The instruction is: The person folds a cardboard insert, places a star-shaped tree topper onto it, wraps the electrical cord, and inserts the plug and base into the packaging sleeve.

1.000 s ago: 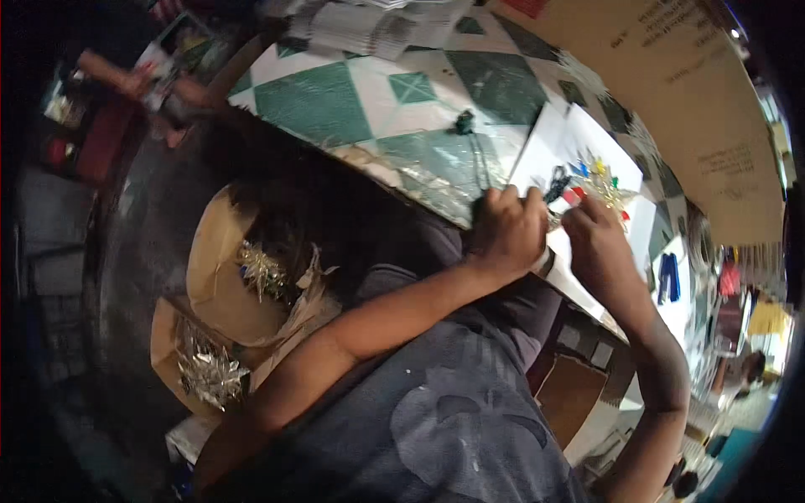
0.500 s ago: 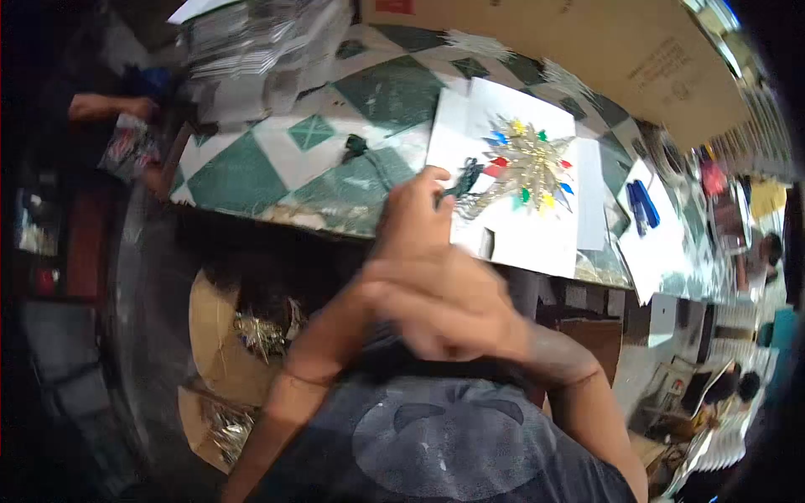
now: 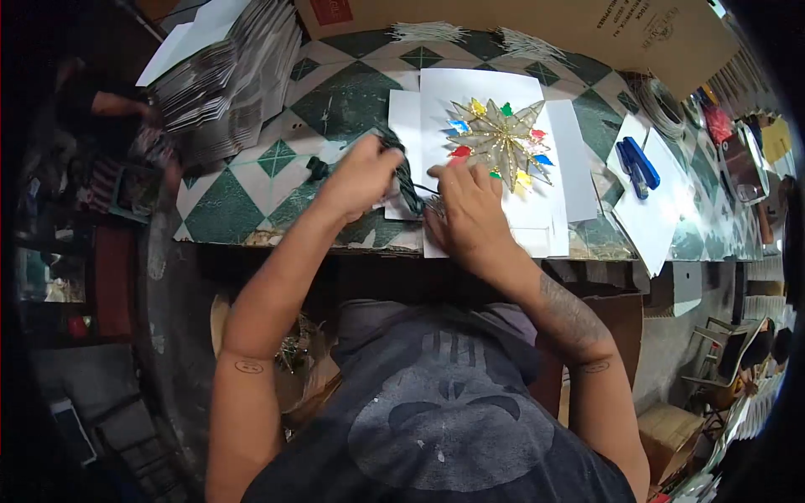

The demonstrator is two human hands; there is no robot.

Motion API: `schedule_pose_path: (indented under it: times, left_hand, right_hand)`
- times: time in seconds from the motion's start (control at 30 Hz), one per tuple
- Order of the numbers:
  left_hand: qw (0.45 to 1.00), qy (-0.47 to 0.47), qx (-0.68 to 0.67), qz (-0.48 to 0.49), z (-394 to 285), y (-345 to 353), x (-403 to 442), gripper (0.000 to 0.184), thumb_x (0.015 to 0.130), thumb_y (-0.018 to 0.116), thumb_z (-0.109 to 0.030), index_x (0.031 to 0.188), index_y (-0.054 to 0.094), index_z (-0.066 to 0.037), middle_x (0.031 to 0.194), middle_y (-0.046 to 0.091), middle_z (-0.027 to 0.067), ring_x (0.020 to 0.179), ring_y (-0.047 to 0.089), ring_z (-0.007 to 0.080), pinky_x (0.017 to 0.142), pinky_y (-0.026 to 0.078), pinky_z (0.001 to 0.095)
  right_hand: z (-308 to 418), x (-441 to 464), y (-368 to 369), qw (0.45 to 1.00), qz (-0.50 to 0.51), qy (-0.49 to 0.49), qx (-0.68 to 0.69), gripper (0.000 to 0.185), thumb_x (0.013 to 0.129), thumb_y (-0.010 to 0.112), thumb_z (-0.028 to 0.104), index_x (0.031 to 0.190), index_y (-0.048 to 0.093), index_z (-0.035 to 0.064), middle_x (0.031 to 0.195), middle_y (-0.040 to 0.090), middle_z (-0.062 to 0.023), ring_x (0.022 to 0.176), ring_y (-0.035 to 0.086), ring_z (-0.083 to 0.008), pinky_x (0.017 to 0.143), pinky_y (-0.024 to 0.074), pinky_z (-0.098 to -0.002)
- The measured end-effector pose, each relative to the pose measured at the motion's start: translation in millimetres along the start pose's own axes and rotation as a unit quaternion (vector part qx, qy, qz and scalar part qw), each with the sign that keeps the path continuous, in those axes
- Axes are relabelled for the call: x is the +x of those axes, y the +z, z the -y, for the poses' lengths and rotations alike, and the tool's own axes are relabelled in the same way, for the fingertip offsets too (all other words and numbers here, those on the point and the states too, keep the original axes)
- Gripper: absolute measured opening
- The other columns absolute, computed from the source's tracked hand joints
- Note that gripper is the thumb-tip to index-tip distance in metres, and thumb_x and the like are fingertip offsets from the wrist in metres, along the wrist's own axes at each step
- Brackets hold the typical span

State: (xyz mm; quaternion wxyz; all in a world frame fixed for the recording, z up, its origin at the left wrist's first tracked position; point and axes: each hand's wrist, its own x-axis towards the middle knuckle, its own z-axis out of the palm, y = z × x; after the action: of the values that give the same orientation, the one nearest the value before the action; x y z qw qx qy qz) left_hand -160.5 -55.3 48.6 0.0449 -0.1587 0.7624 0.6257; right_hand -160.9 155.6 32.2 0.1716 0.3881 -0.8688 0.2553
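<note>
A gold star ornament (image 3: 503, 138) with red, blue, yellow and green tips lies on white card sheets (image 3: 436, 88) on the green-and-white table (image 3: 344, 96). My left hand (image 3: 365, 178) is closed on a bundle of dark green cord (image 3: 407, 180), left of the star. Close beside the star's lower left edge, my right hand (image 3: 471, 210) has its fingers bent and pressed together around the wire end of the cord, partly hidden by the fingers. A dark green plug (image 3: 316, 168) rests on the table left of my left hand.
Stacked sheets (image 3: 222, 88) stand at the back left. A blue stapler (image 3: 639, 168) lies on white paper at the right. Behind are a large cardboard box (image 3: 537, 21), bundles of white sticks (image 3: 429, 32) and coiled wire (image 3: 662, 107). Another person's arm (image 3: 117, 105) shows at far left.
The view has turned and levelled. My hands, crossed and blurred half a second ago, are now apart over the table, with the left one holding the green cord bundle.
</note>
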Motion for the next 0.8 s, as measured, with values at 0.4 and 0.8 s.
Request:
schedule_pose_path:
  times: [0.4, 0.8]
  left_hand:
    - [0.923, 0.298, -0.238, 0.041, 31.1, -56.4, -32.3, 0.024, 0.11, 0.06, -0.028, 0.112, 0.059, -0.004, 0.097, 0.072, 0.0076, 0.088, 0.068, 0.0201, 0.091, 0.055, 0.0341]
    - [0.845, 0.294, -0.445, 0.039, -42.5, 49.1, -39.6, 0.021, 0.112, 0.052, -0.028, 0.106, 0.058, -0.01, 0.097, 0.065, 0.0094, 0.092, 0.064, 0.0245, 0.092, 0.05, 0.0418]
  right_hand:
    - [-17.6, 8.4, -16.1, 0.999, 0.034, -0.02, -0.017, 0.027, 0.088, 0.074, 0.024, 0.109, 0.066, 0.0085, 0.112, 0.057, -0.0128, 0.1, 0.052, -0.031, 0.087, 0.0409, -0.0431]
    - [68.0, -28.8, 4.6, 0.761, -0.106, 0.295, 0.568, 0.036, 0.092, 0.075, 0.004, 0.124, 0.058, 0.0, 0.102, 0.065, -0.0105, 0.088, 0.063, -0.0183, 0.088, 0.0524, -0.0315]
